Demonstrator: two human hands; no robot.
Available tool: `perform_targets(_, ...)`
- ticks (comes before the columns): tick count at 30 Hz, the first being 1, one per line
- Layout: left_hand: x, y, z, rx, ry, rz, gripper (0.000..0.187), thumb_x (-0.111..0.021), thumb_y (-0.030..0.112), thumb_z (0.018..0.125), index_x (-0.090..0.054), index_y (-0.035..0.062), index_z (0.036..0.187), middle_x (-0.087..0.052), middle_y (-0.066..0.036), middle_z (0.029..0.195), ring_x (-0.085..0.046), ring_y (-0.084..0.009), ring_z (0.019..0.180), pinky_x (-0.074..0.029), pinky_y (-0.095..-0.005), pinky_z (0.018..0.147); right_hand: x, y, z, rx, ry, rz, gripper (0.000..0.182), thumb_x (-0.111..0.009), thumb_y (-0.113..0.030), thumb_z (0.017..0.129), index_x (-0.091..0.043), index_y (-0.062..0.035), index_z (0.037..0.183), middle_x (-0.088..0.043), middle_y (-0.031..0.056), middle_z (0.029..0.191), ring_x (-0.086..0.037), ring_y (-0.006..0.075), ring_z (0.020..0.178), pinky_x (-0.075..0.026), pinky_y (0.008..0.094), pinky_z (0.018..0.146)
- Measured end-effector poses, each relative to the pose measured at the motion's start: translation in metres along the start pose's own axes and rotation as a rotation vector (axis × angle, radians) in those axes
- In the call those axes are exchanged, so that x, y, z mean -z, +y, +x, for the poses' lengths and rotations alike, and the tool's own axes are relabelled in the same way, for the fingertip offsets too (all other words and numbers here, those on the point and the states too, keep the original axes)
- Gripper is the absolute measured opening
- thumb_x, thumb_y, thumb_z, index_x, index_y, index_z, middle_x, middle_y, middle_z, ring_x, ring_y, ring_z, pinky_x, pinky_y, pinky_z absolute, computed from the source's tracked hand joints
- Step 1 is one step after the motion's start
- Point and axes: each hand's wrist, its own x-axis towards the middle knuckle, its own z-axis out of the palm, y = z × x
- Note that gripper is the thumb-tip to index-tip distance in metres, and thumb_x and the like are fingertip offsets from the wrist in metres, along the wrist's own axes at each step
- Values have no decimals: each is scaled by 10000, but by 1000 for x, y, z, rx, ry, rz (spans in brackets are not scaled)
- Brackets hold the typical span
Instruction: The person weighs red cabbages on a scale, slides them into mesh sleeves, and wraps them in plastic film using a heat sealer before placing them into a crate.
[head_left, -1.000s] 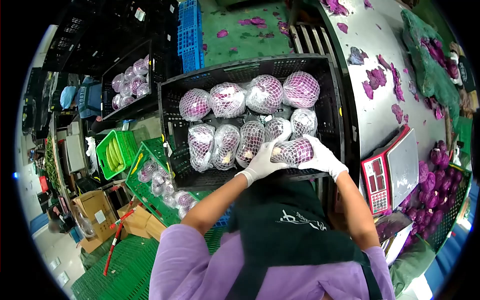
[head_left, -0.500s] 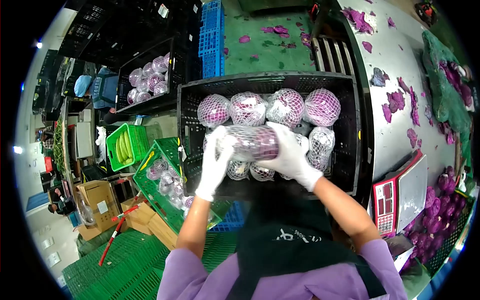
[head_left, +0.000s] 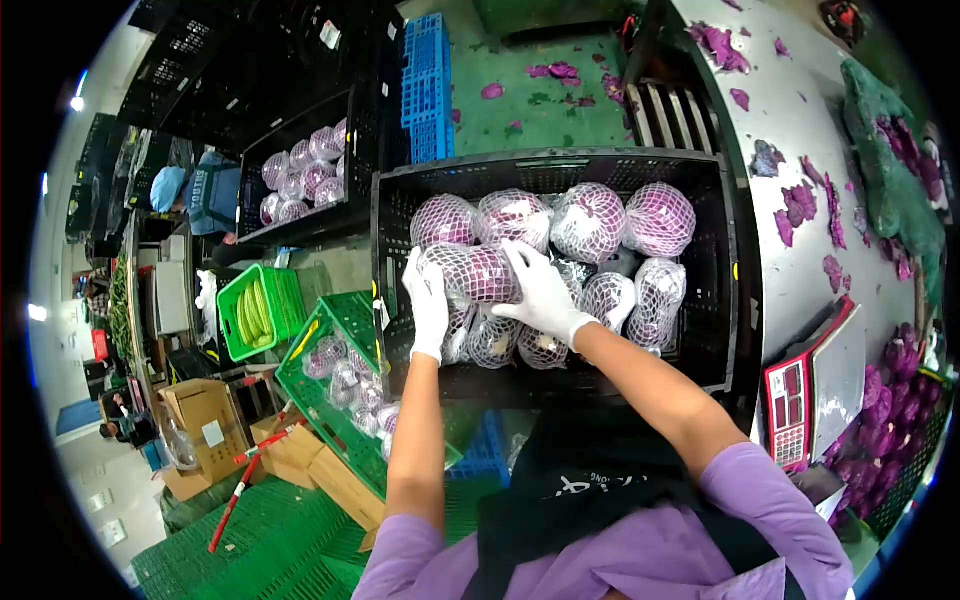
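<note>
A black crate [head_left: 550, 160] holds several red cabbages wrapped in clear film and white netting, with a back row [head_left: 588, 222] along its far side. My left hand [head_left: 428, 308], in a white glove, presses against the left end of a netted red cabbage [head_left: 472, 272] lying sideways in the crate's left half. At its right end is my right hand [head_left: 545, 293], also gloved, thumb and fingers curved around it. More netted cabbages [head_left: 492, 340] show below it, partly covered by it and my hands.
A green crate [head_left: 300, 365] of netted cabbages stands at the left, near a bright green basket [head_left: 292, 290]. Another black crate [head_left: 245, 190] of cabbages is at the upper left. On the right, a metal table [head_left: 800, 110] carries purple leaves and a red scale [head_left: 790, 405].
The netted cabbage has moved left and down into the crate, against the back row, with both hands on it. The view has shifted slightly.
</note>
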Motion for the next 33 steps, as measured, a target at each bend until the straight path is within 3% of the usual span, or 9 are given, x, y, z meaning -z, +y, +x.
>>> perform_targets(7, 46, 58, -45, -63, 354, -83, 594, -599, 105, 945, -344, -41, 1462, -426, -222, 1460, -415, -336, 1351, -279, -435, 1163, 103, 71, -114, -45, 445, -345, 702, -772, -171, 763, -465, 2, 1371, -461, 230, 1389, -464, 386, 1273, -374, 488, 1073)
perform_targets(9, 75, 57, -56, -159, 474, 363, 579, -623, 91, 920, -389, -38, 1435, -448, -214, 1438, -419, -332, 1345, -287, -434, 1160, 149, 72, -154, -134, 584, -626, 696, -744, -128, 785, -440, -4, 1399, -458, 224, 1401, -439, 376, 1298, -341, 507, 1088)
perform_targets(11, 95, 26, -54, -88, 556, 389, 574, -631, 169, 936, -408, -27, 1427, -469, -218, 1405, -439, -350, 1321, -312, -433, 1134, 162, 104, -186, -303, 654, -609, 724, -730, -82, 792, -406, -20, 1437, -456, 213, 1410, -411, 388, 1319, -315, 480, 1116)
perform_targets(13, 97, -2, -47, 228, 339, 87, 583, -612, 255, 966, -400, -1, 1444, -497, -233, 1381, -486, -356, 1274, -351, -422, 1097, 153, 137, -203, -442, 718, -139, 683, -697, -3, 834, -409, -24, 1453, -513, 196, 1386, -529, 312, 1242, -412, 372, 1066)
perform_targets(17, 93, -7, -31, 298, 129, 342, 484, -520, 437, 992, -617, 49, 1265, -681, -190, 1139, -647, -330, 1054, -474, -389, 923, 148, 147, -201, -514, 675, 240, 445, -634, -38, 925, -533, 11, 1356, -660, 140, 1199, -607, 164, 1085, -446, 287, 986)
perform_targets(21, 94, 5, -28, 275, 79, 418, 501, -450, 473, 1004, -621, 52, 1214, -664, -239, 1117, -632, -400, 1024, -478, -439, 889, 154, 139, -198, -495, 654, 227, 377, -607, -74, 956, -565, 16, 1319, -681, 95, 1114, -619, 151, 1009, -470, 286, 930)
perform_targets(22, 94, 5, -26, 293, 77, 459, 538, -456, 475, 1002, -594, 22, 1257, -649, -257, 1153, -617, -407, 1068, -465, -429, 926, 148, 156, -201, -468, 667, 165, 380, -612, -59, 932, -568, 35, 1298, -686, 179, 1122, -653, 209, 1001, -485, 320, 914)
perform_targets(24, 92, 18, -21, 299, 50, 470, 606, -449, 484, 999, -551, -24, 1313, -615, -293, 1218, -583, -426, 1145, -440, -431, 985, 145, 162, -201, -431, 699, 192, 381, -615, -57, 930, -572, 31, 1298, -695, 182, 1090, -665, 220, 966, -496, 326, 895)
perform_targets(33, 82, 22, 33, 245, 15, 517, 486, -431, 491, 1000, -609, 68, 1159, -670, -252, 1030, -628, -445, 970, -480, -507, 838, 142, 147, -188, -559, 713, 161, 379, -599, -78, 958, -558, 47, 1314, -677, 138, 1140, -614, 167, 1012, -458, 303, 945)
